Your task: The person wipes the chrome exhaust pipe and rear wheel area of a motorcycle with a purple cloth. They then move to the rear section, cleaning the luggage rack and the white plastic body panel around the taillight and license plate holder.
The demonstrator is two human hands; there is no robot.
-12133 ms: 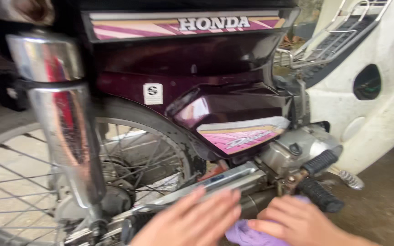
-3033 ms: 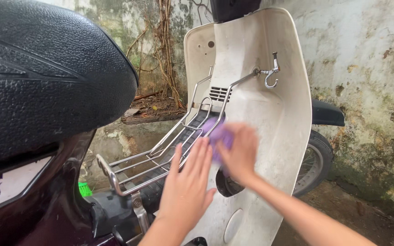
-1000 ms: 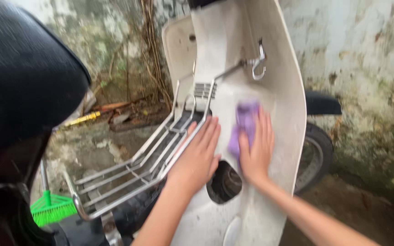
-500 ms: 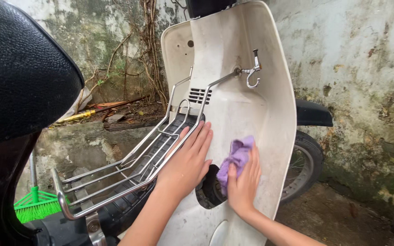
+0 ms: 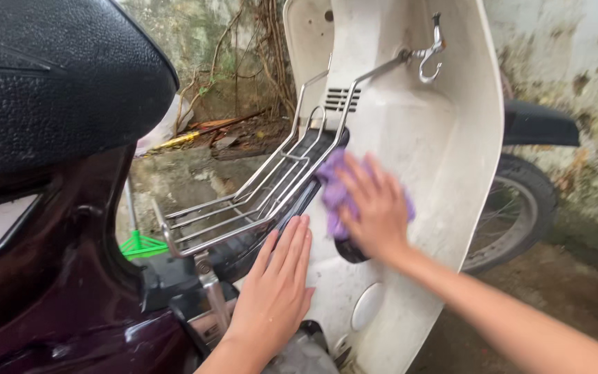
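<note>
Cloth: purple cloth (image 5: 336, 190), crumpled, pressed flat against the inner face of the white leg shield (image 5: 444, 159); it sits on the shield's left part, just beside the chrome rack, and partly covers a dark round opening in the shield.
Right hand: right hand (image 5: 375, 208) lies palm-down over the cloth with fingers spread, pinning it to the shield; the fingers are not curled round it. Slightly blurred.
Left hand: left hand (image 5: 277, 291) is flat and released, fingers straight and together, holding nothing; it rests against the shield's lower left edge, below the cloth, fingertips just beside the rack's near end.
Leg shield: white plastic, upright, dull and grimy in patches; a small oval cover shows low on it, below the right hand.
Rack: chrome wire rack (image 5: 257, 197) runs out from the shield's left side toward the seat, tilted down at its near end.
Hook: metal hook (image 5: 429, 59) is fixed high on the shield, well above the cloth.
Seat: black textured seat (image 5: 50, 83) is well left of the shield, with dark maroon bodywork (image 5: 50, 291) under it.
Front wheel: tyre (image 5: 520, 201) and black mudguard (image 5: 538, 125) show behind the shield's right edge.
Surroundings: stained wall (image 5: 576, 62) right of the shield; green broom head (image 5: 140, 244) on the ground left of it, under the rack.
</note>
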